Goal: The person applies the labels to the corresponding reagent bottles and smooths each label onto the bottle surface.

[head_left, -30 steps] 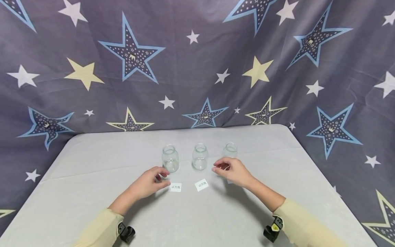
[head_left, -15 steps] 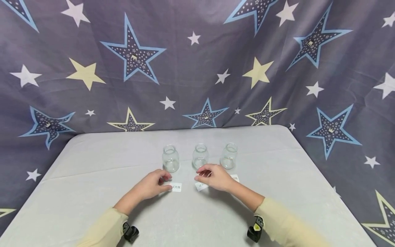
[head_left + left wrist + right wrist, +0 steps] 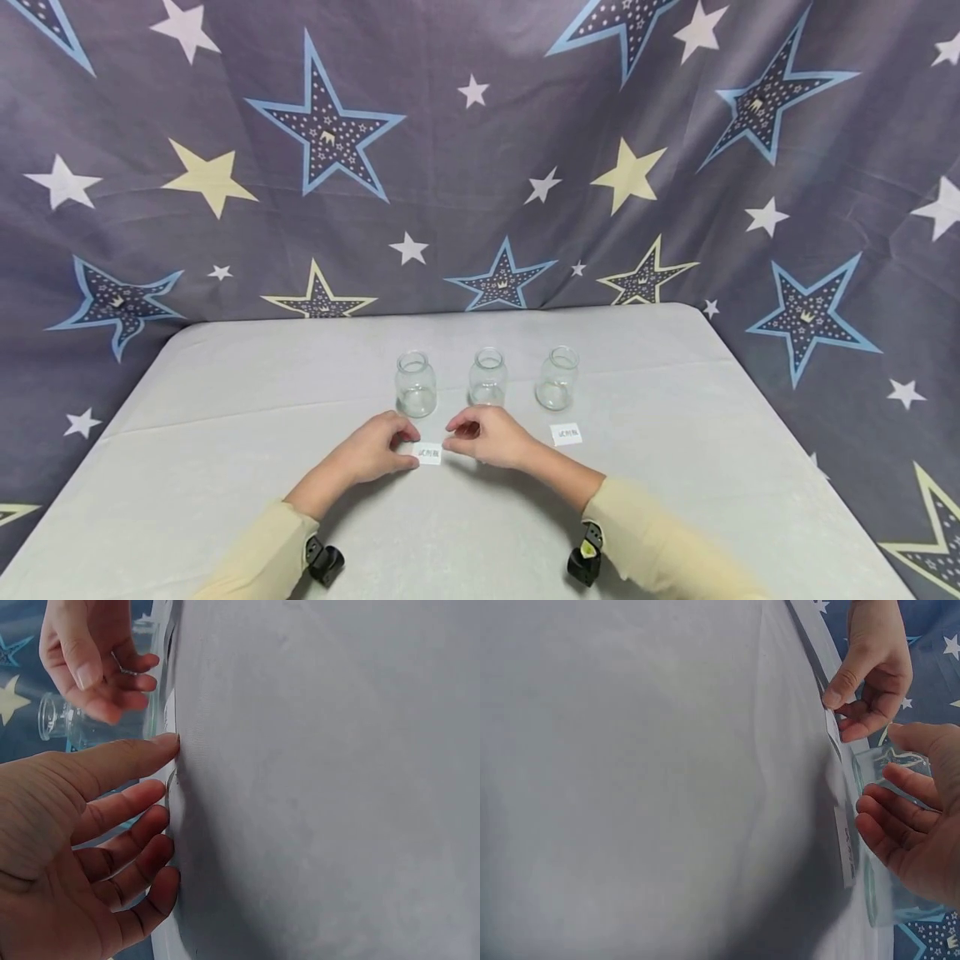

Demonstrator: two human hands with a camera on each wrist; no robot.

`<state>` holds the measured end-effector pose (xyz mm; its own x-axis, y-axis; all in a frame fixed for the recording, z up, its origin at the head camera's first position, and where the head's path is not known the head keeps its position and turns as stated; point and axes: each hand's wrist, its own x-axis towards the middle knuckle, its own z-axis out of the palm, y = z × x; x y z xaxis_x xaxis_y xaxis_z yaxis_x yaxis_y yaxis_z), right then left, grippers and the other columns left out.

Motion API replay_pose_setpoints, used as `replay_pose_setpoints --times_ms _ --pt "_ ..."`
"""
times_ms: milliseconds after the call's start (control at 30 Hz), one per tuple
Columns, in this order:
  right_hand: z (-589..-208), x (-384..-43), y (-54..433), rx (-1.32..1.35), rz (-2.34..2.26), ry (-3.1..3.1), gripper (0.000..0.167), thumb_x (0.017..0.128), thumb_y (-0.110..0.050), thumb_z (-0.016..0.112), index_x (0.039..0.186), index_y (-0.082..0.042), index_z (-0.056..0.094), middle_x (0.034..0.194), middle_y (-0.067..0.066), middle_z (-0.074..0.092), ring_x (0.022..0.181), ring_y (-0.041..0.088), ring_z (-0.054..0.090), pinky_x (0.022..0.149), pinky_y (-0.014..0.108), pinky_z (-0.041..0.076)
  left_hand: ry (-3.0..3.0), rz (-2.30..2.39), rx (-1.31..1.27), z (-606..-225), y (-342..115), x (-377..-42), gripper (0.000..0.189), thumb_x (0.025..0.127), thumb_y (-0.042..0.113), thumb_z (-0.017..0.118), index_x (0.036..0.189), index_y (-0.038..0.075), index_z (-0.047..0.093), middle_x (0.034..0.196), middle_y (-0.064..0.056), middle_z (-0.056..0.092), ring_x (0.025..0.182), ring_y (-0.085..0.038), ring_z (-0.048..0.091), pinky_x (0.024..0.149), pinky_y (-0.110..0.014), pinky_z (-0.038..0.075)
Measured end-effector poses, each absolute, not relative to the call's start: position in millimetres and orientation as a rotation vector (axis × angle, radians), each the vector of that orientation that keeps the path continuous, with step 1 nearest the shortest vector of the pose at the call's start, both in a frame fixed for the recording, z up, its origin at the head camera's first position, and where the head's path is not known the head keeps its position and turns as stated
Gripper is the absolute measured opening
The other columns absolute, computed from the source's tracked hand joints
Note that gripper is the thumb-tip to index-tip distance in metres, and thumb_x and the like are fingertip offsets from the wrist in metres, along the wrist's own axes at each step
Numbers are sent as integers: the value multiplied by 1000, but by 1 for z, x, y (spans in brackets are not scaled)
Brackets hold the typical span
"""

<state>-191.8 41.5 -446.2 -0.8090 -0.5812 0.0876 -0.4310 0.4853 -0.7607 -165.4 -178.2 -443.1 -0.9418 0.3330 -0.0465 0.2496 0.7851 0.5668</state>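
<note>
A small white label card (image 3: 427,453) with printed characters lies flat on the table in front of the left glass jar (image 3: 416,385). My left hand (image 3: 378,448) rests at that card's left side, its thumb tip touching the edge and its fingers loosely bent. Near the card's right edge is my right hand (image 3: 491,437), fingers relaxed and holding nothing; in the right wrist view they hover above the table. Another card (image 3: 844,847) shows below the right fingers there, while the right hand hides the middle card in the head view.
Behind the right hand stands the middle glass jar (image 3: 488,379). The right glass jar (image 3: 557,379) has its own label card (image 3: 566,434) in front. All three jars are open-topped. A star-patterned curtain (image 3: 435,167) hangs behind the grey-covered table (image 3: 247,392).
My right hand has moved left, from in front of the right jar past the middle card to the left card. My left hand has shifted slightly right. The jars stay put.
</note>
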Motion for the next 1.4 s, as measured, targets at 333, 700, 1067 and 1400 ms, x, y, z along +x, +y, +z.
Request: replay_pose_setpoints --times_ms 333,700,1067,1400 --pt "-452 -190 29 -1030 -1013 2666 25 78 -24 74 96 -7 70 83 2 64 73 9 54 65 15 42 2838 848 496 -442 -178 -166 22 71 12 78 88 5 65 87 -3 58 80 -13 53 73 -30 46" --pt "-454 -187 24 -1074 -708 2762 34 74 -36 77 98 -12 71 83 -3 56 71 3 45 64 14 38 2838 828 439 -444 -175 -167 21 72 14 78 88 8 65 87 -1 58 80 -12 53 74 -31 46" --pt "-457 -185 19 -1049 -730 2783 25 75 -31 76 93 -14 71 80 -5 55 72 3 46 64 14 37 2821 858 422 -442 -180 -165 21 72 12 78 88 8 65 87 -2 58 80 -14 53 73 -31 45" --pt "-455 -184 23 -1003 -877 2796 22 75 -30 75 90 -14 71 78 -5 55 67 1 43 60 12 35 2748 1005 469 -443 -190 -166 18 77 16 74 89 5 66 83 -3 59 75 -11 51 66 -23 42"
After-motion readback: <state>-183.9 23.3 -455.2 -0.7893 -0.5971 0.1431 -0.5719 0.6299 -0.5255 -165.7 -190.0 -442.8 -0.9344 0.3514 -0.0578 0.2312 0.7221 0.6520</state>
